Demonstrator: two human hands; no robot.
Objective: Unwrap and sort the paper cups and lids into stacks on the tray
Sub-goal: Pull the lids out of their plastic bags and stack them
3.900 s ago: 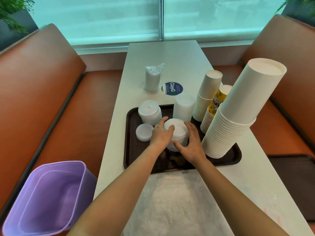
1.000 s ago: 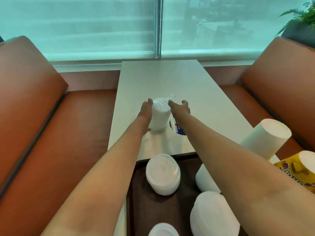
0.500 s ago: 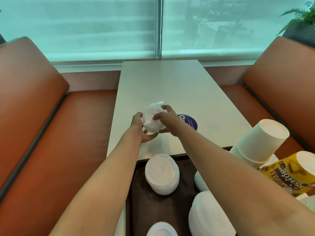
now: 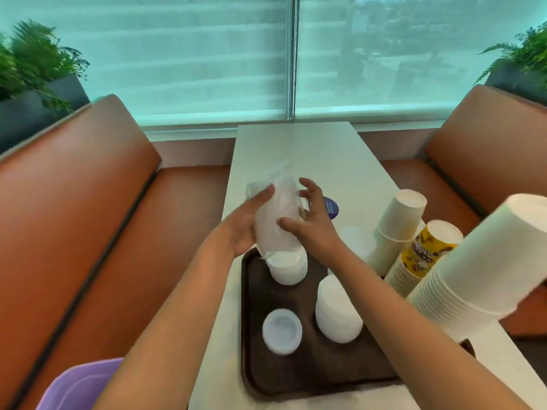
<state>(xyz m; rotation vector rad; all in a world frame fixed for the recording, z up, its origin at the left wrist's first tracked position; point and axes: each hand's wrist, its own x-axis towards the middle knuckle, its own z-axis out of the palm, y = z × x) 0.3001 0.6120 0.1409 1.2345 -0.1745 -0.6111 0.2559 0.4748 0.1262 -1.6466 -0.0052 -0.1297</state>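
Observation:
A plastic-wrapped sleeve of white lids (image 4: 276, 214) is held tilted above the far left corner of the dark brown tray (image 4: 313, 377). My left hand (image 4: 244, 226) grips the sleeve from the left and underneath. My right hand (image 4: 312, 223) touches its right side with the thumb, the other fingers spread. On the tray stand white lid stacks: one under the sleeve (image 4: 288, 267), a low one (image 4: 281, 331) and a taller one (image 4: 337, 310). Tall stacks of white paper cups (image 4: 479, 282) (image 4: 396, 226) and a printed yellow cup stack (image 4: 420, 257) lean at the right.
The tray sits on a white table (image 4: 299, 149) between two orange benches. A blue round sticker (image 4: 331, 207) lies on the table behind my right hand. A purple bin (image 4: 80, 386) stands at the lower left. Planters sit behind both benches.
Both hands took the wrapped sleeve from the table by the sticker and brought it back over the tray's far left corner. The view pulled back and tilted down.

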